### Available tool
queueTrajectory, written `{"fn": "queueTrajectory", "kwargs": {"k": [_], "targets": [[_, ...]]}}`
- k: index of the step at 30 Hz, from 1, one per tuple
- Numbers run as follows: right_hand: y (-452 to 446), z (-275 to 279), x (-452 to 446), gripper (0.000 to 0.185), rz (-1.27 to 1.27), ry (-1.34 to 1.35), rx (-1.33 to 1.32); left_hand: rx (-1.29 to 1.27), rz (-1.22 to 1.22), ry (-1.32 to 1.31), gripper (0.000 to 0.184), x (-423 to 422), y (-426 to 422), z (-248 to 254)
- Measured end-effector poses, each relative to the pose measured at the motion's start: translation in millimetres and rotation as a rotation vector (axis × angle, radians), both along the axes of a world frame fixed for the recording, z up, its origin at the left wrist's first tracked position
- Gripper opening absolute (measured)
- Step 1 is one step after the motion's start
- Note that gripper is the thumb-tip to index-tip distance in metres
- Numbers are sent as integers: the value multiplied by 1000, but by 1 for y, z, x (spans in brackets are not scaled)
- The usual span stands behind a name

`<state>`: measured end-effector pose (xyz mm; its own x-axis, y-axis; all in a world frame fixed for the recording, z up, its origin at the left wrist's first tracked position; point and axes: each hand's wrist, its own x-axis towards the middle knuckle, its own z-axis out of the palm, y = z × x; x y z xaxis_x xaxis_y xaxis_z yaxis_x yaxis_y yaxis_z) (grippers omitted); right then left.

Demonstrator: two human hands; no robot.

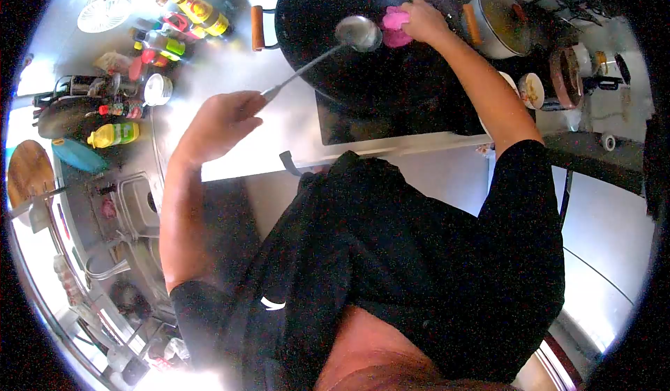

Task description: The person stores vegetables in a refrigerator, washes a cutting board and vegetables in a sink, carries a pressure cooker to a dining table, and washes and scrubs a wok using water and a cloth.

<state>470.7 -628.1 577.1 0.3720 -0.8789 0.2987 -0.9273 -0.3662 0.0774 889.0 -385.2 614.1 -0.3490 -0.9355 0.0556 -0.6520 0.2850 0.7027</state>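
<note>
My left hand (227, 122) is closed around the handle of a metal ladle (357, 34), whose bowl hangs over the large black wok (370, 77). My right hand (426, 21) grips a pink cloth (396, 27) at the wok's upper right, just right of the ladle bowl. The cloth covers what lies under it, so the wok's rim or handle there cannot be made out. A wooden handle (258, 28) sticks out from the wok's left side.
Right of the wok stand a pot (499, 25) with a wooden handle, a small bowl (532, 91) and a brown pot (565, 77). Bottles (199, 13) and a yellow bottle (115, 134) stand at the left, above a sink (136, 199). A white strainer (105, 9) is at the upper left.
</note>
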Motion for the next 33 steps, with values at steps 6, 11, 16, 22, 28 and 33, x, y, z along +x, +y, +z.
{"fn": "queueTrajectory", "kwargs": {"k": [6,11,16,22,28,33], "targets": [[12,-22,28,40,74,126,42,-222,63,-122,28,-1,-23,27],[19,-20,77,48,135,-202,227,-241,-26,-157,27,5,-78,33],[17,-26,121,37,144,-728,455,-340,-103,-245,22,-2,-119,43],[35,-7,151,32,360,-773,424,-555,-109,-292,26,-4,-120,53],[79,34,107,36,557,-181,479,-613,20,-287,31,13,-119,57],[42,18,33,32,273,252,246,-567,74,-356,24,20,-113,57]]}}
